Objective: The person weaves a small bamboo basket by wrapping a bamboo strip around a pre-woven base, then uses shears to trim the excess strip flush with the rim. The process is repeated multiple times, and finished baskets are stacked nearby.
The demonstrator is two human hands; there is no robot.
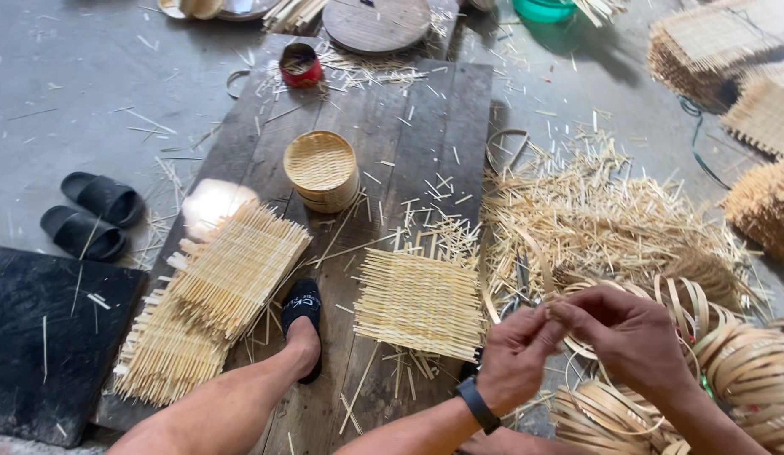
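My left hand (517, 354) and my right hand (630, 335) meet fingertip to fingertip at the lower right, pinching a thin bamboo strip ring (577, 383) between them. The left wrist wears a dark band. Just left of the hands a square woven bamboo mat (419, 303) lies flat on the dark wooden board (409, 126). Coiled bamboo rings (746, 362) are heaped under and to the right of my right hand. My foot in a black sandal (303, 316) rests on the board beside the mat.
A stack of woven mats (211, 295) lies at the board's left. A round woven basket stack (322, 170) stands mid-board, a red tin (300, 65) farther back. Loose bamboo offcuts (603, 211) cover the floor at right. Black sandals (93, 215) lie at left. More mats (729, 50) pile at far right.
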